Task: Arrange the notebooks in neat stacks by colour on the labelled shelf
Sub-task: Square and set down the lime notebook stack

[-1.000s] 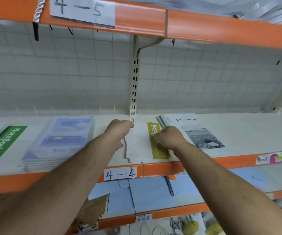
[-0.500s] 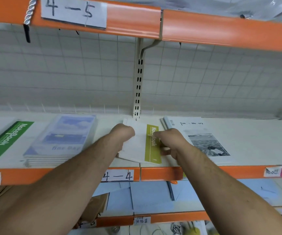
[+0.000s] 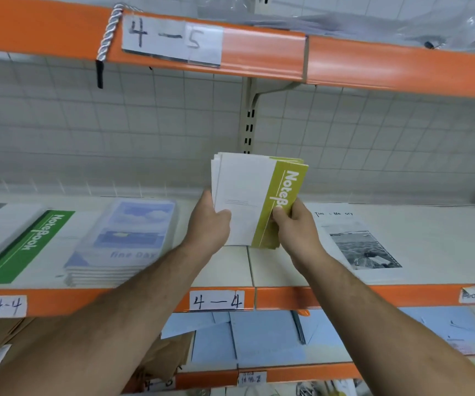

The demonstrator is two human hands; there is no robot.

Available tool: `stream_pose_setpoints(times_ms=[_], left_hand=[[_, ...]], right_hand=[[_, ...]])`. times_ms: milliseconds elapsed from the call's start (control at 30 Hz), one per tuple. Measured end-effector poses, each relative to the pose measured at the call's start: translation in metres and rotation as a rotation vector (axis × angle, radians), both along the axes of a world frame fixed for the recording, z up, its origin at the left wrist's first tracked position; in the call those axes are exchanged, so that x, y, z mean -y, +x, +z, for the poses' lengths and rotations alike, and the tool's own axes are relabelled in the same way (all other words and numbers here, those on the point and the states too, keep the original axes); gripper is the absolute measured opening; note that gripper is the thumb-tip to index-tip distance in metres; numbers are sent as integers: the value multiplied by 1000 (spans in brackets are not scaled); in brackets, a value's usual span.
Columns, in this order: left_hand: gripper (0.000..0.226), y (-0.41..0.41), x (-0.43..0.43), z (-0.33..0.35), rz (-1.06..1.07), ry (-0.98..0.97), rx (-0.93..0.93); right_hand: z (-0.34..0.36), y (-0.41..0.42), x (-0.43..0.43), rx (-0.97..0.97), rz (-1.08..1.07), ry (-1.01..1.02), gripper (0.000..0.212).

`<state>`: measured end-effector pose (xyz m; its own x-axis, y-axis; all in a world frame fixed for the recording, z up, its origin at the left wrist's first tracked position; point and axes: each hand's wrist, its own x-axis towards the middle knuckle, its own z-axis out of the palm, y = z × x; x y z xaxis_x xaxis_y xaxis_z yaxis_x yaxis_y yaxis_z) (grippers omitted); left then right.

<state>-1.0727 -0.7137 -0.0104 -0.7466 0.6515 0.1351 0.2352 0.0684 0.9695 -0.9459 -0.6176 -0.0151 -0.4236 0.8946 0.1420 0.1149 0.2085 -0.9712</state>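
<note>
1. A white shelf point(image 3: 436, 241) with an orange edge carries flat notebook stacks point(image 3: 125, 241).
2. The lime notebooks point(image 3: 247, 192) stand upright on it, near the middle.
3. Left hand point(image 3: 208, 222) and right hand point(image 3: 296, 224) clamp fingers on their sides.

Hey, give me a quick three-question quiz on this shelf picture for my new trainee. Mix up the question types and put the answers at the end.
1. True or false: the olive-striped notebooks lie flat on the shelf, untouched.
2. The right hand has its thumb on: A) the olive stripe B) the white part of the cover C) nothing.
3. Fill in: the label on the shelf edge below the hands reads ___.

Key
1. False: the left hand and right hand hold them upright.
2. A
3. 4-4
</note>
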Motion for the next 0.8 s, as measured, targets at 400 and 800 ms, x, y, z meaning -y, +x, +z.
stream_pose_setpoints(times_ms=[400,800], left_hand=[[63,11,5,-8,47,3,-9],[24,7,6,-14,26,-144,-63]], right_hand=[[-6,-9,16,-4,-9,34,20],[-21,1,13,206,56,74,30]])
